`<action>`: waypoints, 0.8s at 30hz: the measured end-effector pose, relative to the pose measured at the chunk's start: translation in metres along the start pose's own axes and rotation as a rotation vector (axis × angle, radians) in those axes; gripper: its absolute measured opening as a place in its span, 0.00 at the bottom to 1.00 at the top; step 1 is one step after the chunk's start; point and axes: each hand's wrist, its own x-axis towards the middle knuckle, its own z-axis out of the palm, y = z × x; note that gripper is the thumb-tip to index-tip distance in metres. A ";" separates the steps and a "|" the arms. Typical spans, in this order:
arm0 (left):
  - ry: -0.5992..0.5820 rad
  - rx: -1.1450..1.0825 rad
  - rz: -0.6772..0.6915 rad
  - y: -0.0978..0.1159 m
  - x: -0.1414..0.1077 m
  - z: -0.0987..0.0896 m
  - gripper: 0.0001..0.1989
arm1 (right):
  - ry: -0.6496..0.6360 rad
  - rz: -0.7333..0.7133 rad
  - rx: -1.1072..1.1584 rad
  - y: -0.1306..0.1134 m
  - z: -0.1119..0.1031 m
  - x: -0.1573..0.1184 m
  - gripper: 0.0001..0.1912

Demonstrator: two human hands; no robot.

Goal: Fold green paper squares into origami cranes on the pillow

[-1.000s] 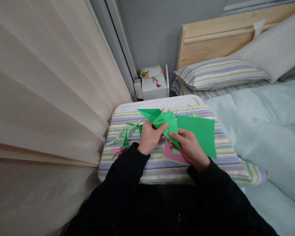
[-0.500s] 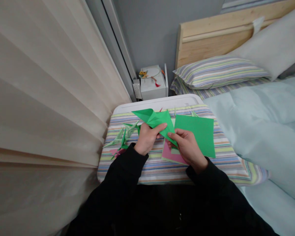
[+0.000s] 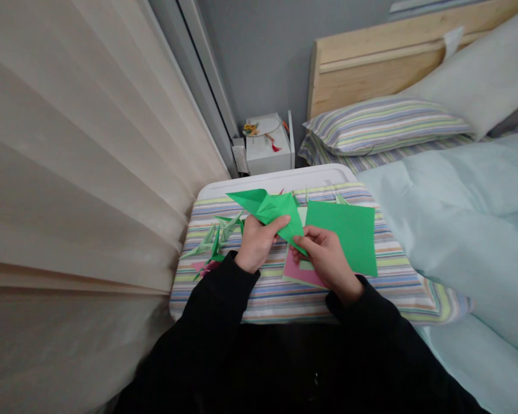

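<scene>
Both hands hold a partly folded sheet of green origami paper (image 3: 280, 208) above the table. My left hand (image 3: 257, 238) is closed on its near left side, thumb lying on top and the other fingers underneath, mostly hidden. Between thumb and fingers, my right hand (image 3: 328, 256) pinches the paper's near right corner. One long point of the paper sticks out to the far left. Beside my right hand lies a flat green square sheet (image 3: 347, 233), over pink and pale green sheets (image 3: 300, 271). Several folded paper cranes (image 3: 216, 244), green, pale green and pink, rest left of my left hand.
A striped cloth (image 3: 276, 305) covers most of a white table (image 3: 228, 187). The cream curtain (image 3: 90, 172) hangs close on the left. To the right is a bed with a pale blue quilt (image 3: 470, 195). Behind the table stands a small white cabinet (image 3: 265, 158).
The folded green paper has shifted very slightly left in the view. Both hands keep their grip on it, and nothing else has visibly changed.
</scene>
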 end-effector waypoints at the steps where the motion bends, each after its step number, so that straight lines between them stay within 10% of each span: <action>1: -0.011 0.008 -0.017 0.000 -0.001 0.001 0.15 | 0.000 -0.015 -0.016 0.000 0.000 0.000 0.12; 9: -0.256 0.042 -0.171 0.003 -0.007 0.001 0.16 | 0.045 -0.124 -0.027 0.002 0.000 0.000 0.13; 24: -0.069 -0.157 -0.173 0.011 -0.005 0.006 0.15 | 0.071 -0.152 -0.062 0.002 0.001 -0.002 0.13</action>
